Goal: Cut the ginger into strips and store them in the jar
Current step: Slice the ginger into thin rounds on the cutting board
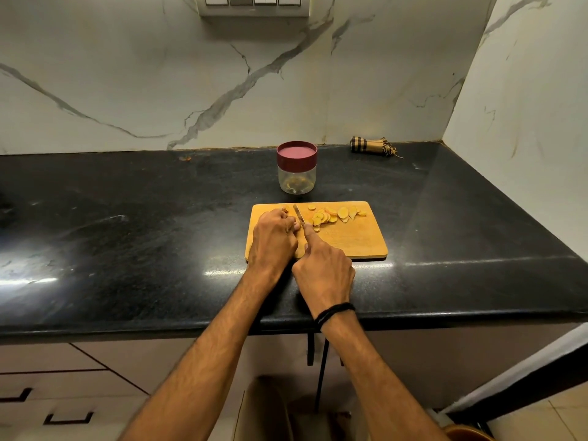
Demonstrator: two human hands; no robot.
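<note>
A rectangular wooden cutting board (353, 243) with rounded corners lies on the glossy, speckled black stone tabletop (159, 224). On the board's far half, thin oval ginger slices (334, 214), yellow with pale edges, lie overlapping and scattered. At the board's left side, the left hand (273, 240) curls its fingers over a ginger piece (286, 209), of which only a yellow edge shows. Just beside it, the right hand (324, 268) grips a knife (298, 214), forefinger stretched along the narrow steel blade. Behind the board stands a round clear jar (297, 178) closed with a maroon lid. Further behind the board, to its right, lies a rolled checked cloth (370, 145) with frayed ends.
</note>
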